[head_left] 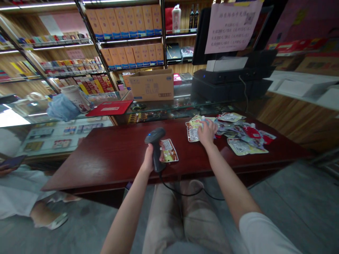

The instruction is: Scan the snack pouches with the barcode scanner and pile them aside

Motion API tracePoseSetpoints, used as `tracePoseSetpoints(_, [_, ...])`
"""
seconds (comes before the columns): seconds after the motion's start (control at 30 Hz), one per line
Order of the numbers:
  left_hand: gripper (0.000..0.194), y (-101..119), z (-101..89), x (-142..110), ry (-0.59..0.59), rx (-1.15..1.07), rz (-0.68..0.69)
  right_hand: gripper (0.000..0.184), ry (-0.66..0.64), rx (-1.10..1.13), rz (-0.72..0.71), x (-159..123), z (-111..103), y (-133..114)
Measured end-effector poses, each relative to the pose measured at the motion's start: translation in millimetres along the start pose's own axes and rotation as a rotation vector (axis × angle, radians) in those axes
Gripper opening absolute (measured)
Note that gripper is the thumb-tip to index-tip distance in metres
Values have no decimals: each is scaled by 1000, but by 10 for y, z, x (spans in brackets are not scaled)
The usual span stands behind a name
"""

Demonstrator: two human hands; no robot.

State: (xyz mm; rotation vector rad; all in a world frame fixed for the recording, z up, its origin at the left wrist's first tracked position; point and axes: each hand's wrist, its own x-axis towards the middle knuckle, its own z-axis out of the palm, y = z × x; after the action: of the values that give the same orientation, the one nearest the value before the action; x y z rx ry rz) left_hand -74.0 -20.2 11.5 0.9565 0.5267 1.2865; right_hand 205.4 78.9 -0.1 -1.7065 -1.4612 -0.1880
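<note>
My left hand (148,160) is wrapped around the grip of a dark grey barcode scanner (156,151), which stands upright above the desk with a small blue light showing on its head. Beside the scanner lies a flat snack packet (170,151), partly hidden behind my fingers. Farther right, my right hand (207,130) has its fingers curled over a snack packet (194,132) at the left edge of a pile; the fingertips are partly hidden. The heaped pile of packets (235,128) spreads to the right of that hand, with red and yellow-green wrappers among them.
The dark red wooden desk (113,151) adjoins a glass display counter. On the counter stand a cardboard box (152,84), a red folder (109,108), a paper cup (75,98) and a monitor (201,38). The scanner's cable (182,194) hangs over my lap. Another person sits at left.
</note>
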Motion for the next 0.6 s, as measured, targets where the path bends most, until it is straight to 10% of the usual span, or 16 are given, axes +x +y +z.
tracePoseSetpoints(0.3, [70, 16, -158, -152, 65, 13, 66, 44, -594, 12, -158, -709, -93, -865])
tracePoseSetpoints(0.6, [72, 24, -262, -260, 177, 8, 65, 40, -803, -41, -61, -705, -44, -995])
